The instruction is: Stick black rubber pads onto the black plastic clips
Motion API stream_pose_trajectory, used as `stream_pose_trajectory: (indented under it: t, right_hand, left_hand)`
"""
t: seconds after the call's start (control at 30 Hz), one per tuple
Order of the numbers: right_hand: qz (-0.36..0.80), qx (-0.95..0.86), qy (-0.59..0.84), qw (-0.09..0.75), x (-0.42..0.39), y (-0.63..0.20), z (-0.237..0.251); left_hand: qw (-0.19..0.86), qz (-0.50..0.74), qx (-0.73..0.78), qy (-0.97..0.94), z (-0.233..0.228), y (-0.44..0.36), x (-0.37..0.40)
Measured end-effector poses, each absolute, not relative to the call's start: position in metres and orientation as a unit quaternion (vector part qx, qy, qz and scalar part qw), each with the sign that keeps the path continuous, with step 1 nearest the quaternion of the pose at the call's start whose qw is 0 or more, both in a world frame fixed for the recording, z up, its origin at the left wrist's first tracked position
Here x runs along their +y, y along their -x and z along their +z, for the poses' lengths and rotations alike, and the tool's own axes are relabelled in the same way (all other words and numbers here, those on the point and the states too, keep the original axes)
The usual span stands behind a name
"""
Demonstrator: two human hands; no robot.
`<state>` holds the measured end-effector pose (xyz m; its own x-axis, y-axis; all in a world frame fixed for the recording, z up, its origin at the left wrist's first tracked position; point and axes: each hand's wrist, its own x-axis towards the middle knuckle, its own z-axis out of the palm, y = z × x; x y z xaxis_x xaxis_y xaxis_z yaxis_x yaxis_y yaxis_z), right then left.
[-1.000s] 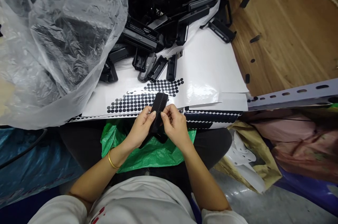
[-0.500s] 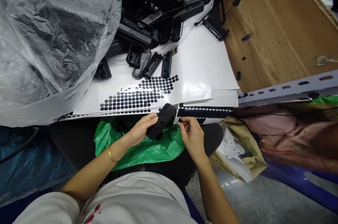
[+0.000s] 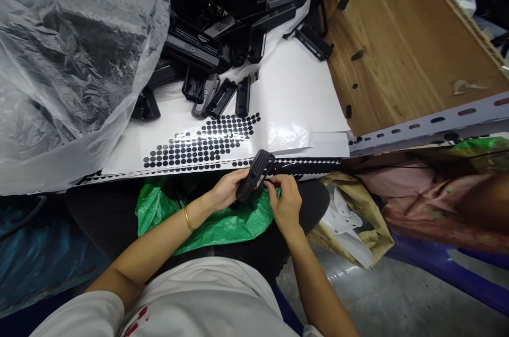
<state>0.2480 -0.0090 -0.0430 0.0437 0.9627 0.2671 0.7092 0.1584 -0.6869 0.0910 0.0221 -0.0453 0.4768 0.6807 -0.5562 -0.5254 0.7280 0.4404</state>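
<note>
My left hand (image 3: 227, 188) is closed round one end of a black plastic housing (image 3: 254, 175), a long hollow part with a ribbed-looking side and an opening facing right. Close against its right side is my right hand (image 3: 285, 200), thumb and finger pinched together; whatever they may hold is too small to make out. Just beyond the hands lies a white sheet of round black stickers (image 3: 191, 149), with part of its rows bare. Below the housing, a green plastic bag (image 3: 234, 225) spreads across my lap.
Similar black housings (image 3: 222, 98) pile up at the back of the table. Clear plastic sheeting (image 3: 79, 61) covers the left side. A wooden panel (image 3: 389, 45) with a slotted metal edge (image 3: 429, 122) stands at right. A paper bag (image 3: 369, 220) with white scraps sits below.
The black housing has been turned in my left hand, so its hollow opening now shows. My right hand has come close to its side. The whole view has shifted slightly.
</note>
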Motion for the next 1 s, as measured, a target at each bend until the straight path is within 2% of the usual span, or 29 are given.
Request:
stream_pose_trajectory:
  t: [0.1, 0.23, 0.33, 0.43, 0.57, 1.0]
  right_hand:
    - [0.257, -0.632, 0.627, 0.377, -0.009, -0.249, -0.038]
    - [0.492, -0.544, 0.579, 0.356, -0.005, -0.246, -0.024]
    - [0.581, -0.463, 0.559, 0.369, -0.001, -0.234, -0.011]
    - [0.616, -0.431, 0.541, 0.376, 0.003, -0.216, 0.003]
    - [0.644, -0.443, 0.526, 0.335, 0.007, -0.193, 0.014]
    - [0.619, -0.464, 0.551, 0.315, 0.014, -0.172, 0.008]
  left_hand:
    - [0.851, 0.354, 0.373, -0.104, -0.046, -0.085, 0.02]
    - [0.84, 0.373, 0.371, -0.133, -0.035, -0.065, 0.013]
    - [0.842, 0.367, 0.364, -0.157, -0.02, -0.046, 0.006]
    - [0.837, 0.357, 0.374, -0.179, -0.009, -0.034, 0.0]
    - [0.82, 0.371, 0.395, -0.185, -0.004, -0.031, -0.002]
    - [0.807, 0.398, 0.406, -0.159, -0.003, -0.033, 0.004]
